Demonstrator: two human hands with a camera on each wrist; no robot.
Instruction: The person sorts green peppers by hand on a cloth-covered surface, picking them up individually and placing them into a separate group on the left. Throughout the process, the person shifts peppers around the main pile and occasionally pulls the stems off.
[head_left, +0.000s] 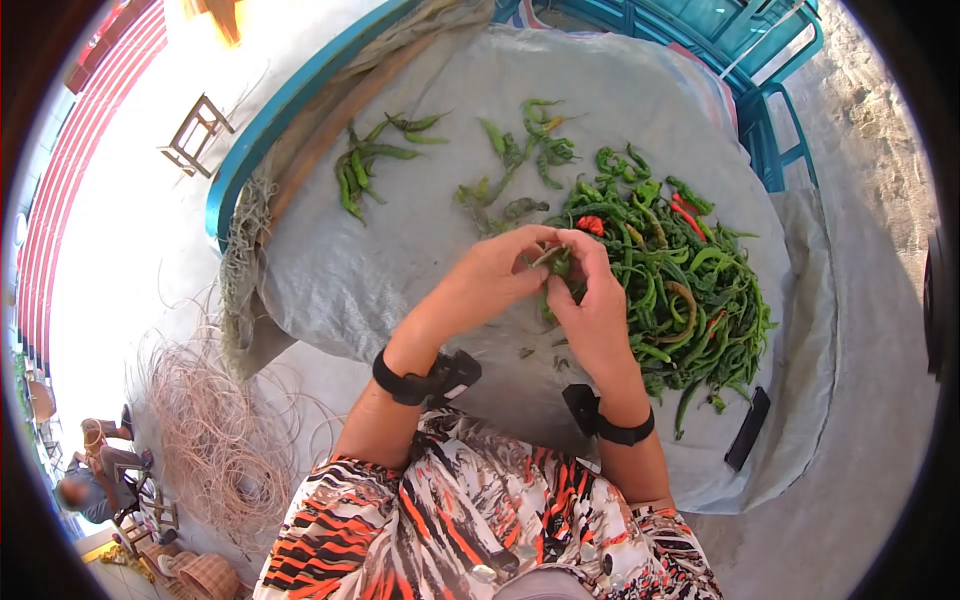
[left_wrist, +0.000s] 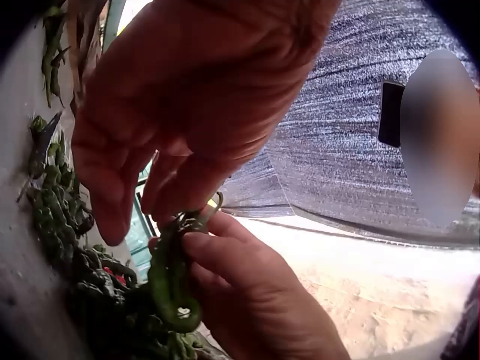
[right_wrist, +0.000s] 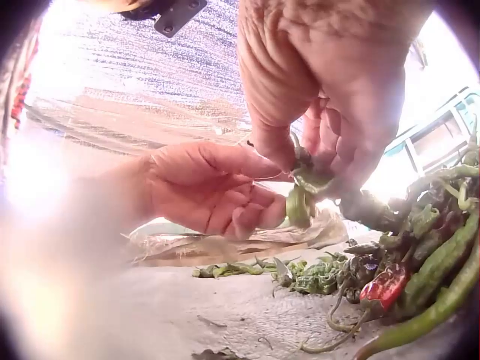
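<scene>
Both hands meet over the near part of the grey sheet, at the left edge of a big heap of green chili peppers (head_left: 690,290). Between thumb and fingers, my right hand (head_left: 598,310) holds a curled green chili pepper (left_wrist: 169,281) that hangs with its hooked tip down. From the other side my left hand (head_left: 500,265) pinches at its stem end. In the right wrist view the left hand (right_wrist: 210,187) reaches in from the left, its fingertips at the pepper (right_wrist: 300,206); the right hand (right_wrist: 337,90) partly hides the pepper's upper end.
A bunch of green peppers (head_left: 365,165) lies at the far left of the sheet (head_left: 330,290), with wilted peppers (head_left: 500,200) nearer the middle. Red peppers (head_left: 590,226) show in the heap. A black phone-like object (head_left: 747,428) lies at the near right. Blue frames stand behind.
</scene>
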